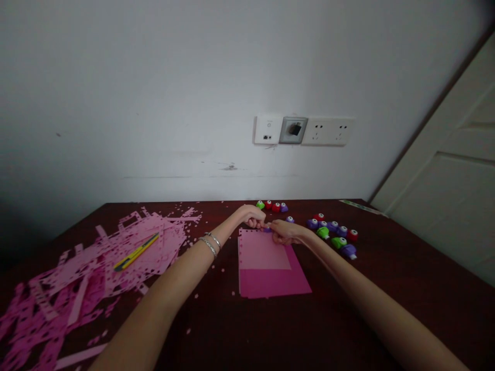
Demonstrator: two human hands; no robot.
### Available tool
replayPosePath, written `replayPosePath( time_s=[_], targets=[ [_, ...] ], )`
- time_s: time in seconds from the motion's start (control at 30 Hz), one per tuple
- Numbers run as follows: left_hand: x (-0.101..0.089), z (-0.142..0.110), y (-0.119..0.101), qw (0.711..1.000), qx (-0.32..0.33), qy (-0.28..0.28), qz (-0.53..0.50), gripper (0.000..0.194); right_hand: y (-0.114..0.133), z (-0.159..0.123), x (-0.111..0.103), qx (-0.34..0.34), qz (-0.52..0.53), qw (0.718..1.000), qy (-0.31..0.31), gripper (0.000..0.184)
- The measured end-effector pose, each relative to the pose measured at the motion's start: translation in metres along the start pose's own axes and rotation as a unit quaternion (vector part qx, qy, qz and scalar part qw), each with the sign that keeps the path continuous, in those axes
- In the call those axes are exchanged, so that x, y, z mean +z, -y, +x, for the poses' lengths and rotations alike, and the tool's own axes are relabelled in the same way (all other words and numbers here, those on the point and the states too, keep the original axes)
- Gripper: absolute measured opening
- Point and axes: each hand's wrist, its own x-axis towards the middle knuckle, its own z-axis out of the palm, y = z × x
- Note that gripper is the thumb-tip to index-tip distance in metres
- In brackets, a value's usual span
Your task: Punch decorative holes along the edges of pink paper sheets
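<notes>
A light pink paper sheet (266,252) lies on larger dark pink sheets (274,282), with small punched holes along its left edge. At its top edge sits a purple craft punch (266,230), mostly covered by my fingers. My left hand (253,215), with bracelets on the wrist, is closed with its fingers against the punch. From the other side my right hand (285,232) closes round the punch and the paper's top edge. Another purple punch (290,220) stands just behind my right hand.
Several red, green and purple punches (332,226) stand to the right, and more (276,207) by the wall. A heap of punched pink scraps (154,252) covers the left, with a yellow utility knife (136,252) on it. A ruler-like strip (363,207) lies at back right.
</notes>
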Motion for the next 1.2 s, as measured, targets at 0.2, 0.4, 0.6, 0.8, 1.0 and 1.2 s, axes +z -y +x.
replayPosePath(
  time_s=[0.2, 0.4, 0.6, 0.8, 1.0, 1.2],
  targets=[
    [0.009, -0.011, -0.004, 0.998, 0.004, -0.059, 0.006, 0.010, 0.011, -0.002, 0.000, 0.102, 0.059, 0.993, 0.010, 0.055],
    [0.029, -0.032, -0.003, 0.974, 0.040, -0.224, 0.008, 0.012, 0.025, -0.007, -0.002, 0.119, 0.008, 0.991, -0.062, 0.052],
    [0.055, -0.048, 0.011, 0.878, 0.156, -0.447, 0.072, 0.023, 0.028, -0.020, -0.007, 0.006, -0.083, 0.973, -0.213, 0.043],
    [0.116, -0.070, 0.030, 0.820, 0.220, -0.447, 0.283, 0.039, 0.016, -0.022, -0.005, -0.137, -0.152, 0.940, -0.274, 0.032],
    [0.153, -0.079, 0.043, 0.880, 0.183, -0.304, 0.316, 0.073, 0.003, -0.008, 0.000, -0.190, -0.226, 0.917, -0.270, 0.027],
    [0.157, -0.084, 0.040, 0.902, 0.168, -0.276, 0.287, 0.076, -0.001, -0.005, -0.003, -0.200, -0.232, 0.914, -0.265, 0.025]
  ],
)
